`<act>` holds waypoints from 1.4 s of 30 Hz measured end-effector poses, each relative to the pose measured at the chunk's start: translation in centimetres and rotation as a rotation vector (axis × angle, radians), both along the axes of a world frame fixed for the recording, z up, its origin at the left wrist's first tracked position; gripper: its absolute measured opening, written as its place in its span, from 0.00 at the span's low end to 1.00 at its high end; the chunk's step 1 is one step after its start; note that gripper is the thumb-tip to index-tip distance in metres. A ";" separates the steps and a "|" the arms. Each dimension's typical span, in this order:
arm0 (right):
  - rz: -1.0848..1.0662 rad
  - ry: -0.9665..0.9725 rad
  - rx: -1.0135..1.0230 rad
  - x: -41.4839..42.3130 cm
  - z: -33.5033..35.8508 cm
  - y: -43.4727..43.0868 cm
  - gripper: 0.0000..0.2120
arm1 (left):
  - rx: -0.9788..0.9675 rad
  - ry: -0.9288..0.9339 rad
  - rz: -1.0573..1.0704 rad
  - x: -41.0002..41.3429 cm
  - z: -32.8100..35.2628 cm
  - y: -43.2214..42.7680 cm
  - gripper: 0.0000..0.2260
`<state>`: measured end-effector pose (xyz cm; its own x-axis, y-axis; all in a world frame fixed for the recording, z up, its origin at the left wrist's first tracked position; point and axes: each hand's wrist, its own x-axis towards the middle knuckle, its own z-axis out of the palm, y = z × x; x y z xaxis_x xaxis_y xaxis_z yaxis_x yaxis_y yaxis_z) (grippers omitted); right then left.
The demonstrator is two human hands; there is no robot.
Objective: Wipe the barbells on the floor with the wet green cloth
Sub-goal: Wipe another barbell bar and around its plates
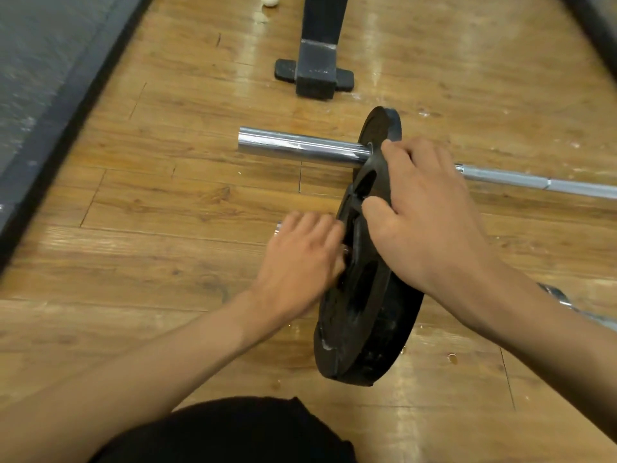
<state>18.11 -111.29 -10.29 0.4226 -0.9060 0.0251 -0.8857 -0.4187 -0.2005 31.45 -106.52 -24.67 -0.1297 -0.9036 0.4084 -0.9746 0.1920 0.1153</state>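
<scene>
Two barbells lie on the wooden floor [167, 212]. The right hand [424, 222] curls its fingers over the upper rim of the near barbell's black plate [367, 329], at lower centre. The left hand [300, 262], blurred, lies over that bar's chrome sleeve end against the plate's face; whether it grips cannot be told. The far barbell [300, 147] lies just behind, at upper centre.

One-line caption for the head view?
Right hand grips the rim of a black round weight plate on edge on the wooden floor; left hand at its hub; no cloth visible.
</scene>
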 end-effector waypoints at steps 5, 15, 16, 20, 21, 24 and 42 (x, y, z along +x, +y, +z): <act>0.015 0.035 0.012 -0.3 0.2 0.1 0.34 | -0.031 -0.097 -0.076 2.3 -0.9 0.1 0.17; -0.014 0.043 0.008 0.4 0.5 0.4 0.32 | -0.001 -0.095 -0.135 1.2 -1.1 0.2 0.20; -0.013 0.049 0.014 0.4 0.5 0.4 0.32 | -0.031 -0.124 -0.166 2.2 -1.6 0.3 0.20; -0.009 0.055 0.029 0.4 0.5 0.8 0.32 | -0.069 -0.201 -0.153 6.1 -2.6 2.5 0.22; -0.013 0.061 0.022 0.5 0.5 0.8 0.33 | -0.052 -0.195 -0.129 6.0 -2.4 2.6 0.22; -0.053 0.042 0.027 1.0 0.7 0.2 0.33 | 0.028 -0.061 -0.038 3.7 -0.6 0.3 0.18; -0.077 0.055 0.037 1.0 1.1 0.0 0.33 | -0.005 0.026 0.040 1.2 0.2 -1.1 0.15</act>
<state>19.10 -111.27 -9.17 0.3514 -0.9357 -0.0305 -0.9251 -0.3420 -0.1651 32.67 -107.59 -24.48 -0.0824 -0.9058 0.4156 -0.9783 0.1531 0.1398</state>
